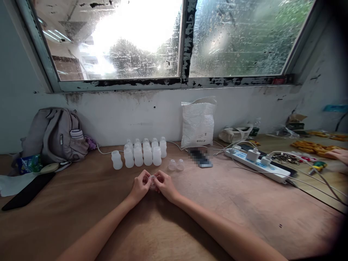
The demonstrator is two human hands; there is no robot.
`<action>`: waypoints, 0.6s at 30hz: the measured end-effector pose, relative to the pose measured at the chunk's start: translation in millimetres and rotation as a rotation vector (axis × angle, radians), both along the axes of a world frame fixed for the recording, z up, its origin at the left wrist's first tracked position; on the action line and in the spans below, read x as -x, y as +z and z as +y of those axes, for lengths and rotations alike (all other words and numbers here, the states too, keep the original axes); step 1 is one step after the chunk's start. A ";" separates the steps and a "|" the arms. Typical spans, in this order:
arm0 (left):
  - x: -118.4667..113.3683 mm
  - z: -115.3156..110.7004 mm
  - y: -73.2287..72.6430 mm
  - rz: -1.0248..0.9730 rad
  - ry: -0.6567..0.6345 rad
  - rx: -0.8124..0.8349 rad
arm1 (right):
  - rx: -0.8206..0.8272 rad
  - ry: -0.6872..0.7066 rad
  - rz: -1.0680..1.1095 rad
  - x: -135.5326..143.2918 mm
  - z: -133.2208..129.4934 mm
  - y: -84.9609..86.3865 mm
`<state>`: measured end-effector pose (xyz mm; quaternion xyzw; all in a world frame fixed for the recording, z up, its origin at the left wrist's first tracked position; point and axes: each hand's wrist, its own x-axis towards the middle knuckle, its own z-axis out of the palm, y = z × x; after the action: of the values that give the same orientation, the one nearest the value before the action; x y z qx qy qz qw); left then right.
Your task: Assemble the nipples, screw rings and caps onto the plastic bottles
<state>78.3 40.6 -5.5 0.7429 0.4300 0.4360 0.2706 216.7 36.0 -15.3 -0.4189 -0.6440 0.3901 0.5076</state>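
Note:
At the middle of the table, my left hand [141, 185] and my right hand [165, 185] meet, fingertips pinched around a small clear cup-like piece with a whitish rim [152, 177]. Fingers cover most of it, so its exact kind is hard to make out. Just beyond, two clear dome-shaped caps [176, 165] stand side by side. Several frosted white bottles [138, 154] are grouped in rows beyond my left hand, most with narrow clear tops. The nearest-left bottle [116, 160] has a wide open-looking mouth without such a top.
A white padded bag [198, 125] leans on the wall behind a phone [200, 158]. To the right lie a power strip [258, 166] with cables, a screwdriver [318, 166] and another person's hand [338, 159]. A backpack [54, 134] and black flat case [28, 191] are left.

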 end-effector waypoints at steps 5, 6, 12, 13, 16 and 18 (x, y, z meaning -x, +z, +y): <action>-0.9 1.9 -2.7 0.010 0.015 -0.002 | 0.008 -0.022 -0.016 -1.1 1.6 0.5; -1.2 2.1 -3.5 0.013 0.017 -0.003 | 0.004 -0.022 -0.019 -1.4 2.0 0.2; -1.7 2.7 -6.4 0.025 0.026 -0.010 | -0.013 0.006 -0.027 -1.7 4.4 -4.3; -1.5 2.8 -6.5 0.025 0.029 -0.010 | -0.013 0.011 -0.028 -1.5 4.5 -4.8; -0.8 3.3 -6.8 0.022 0.035 -0.011 | -0.013 0.024 -0.035 -1.3 4.2 -4.8; -0.7 3.8 -7.0 0.019 0.032 -0.009 | -0.013 0.021 -0.041 -1.5 3.8 -4.1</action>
<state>78.9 44.4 -12.5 0.7411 0.4425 0.4351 0.2562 218.2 39.8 -19.4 -0.4166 -0.6612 0.3823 0.4930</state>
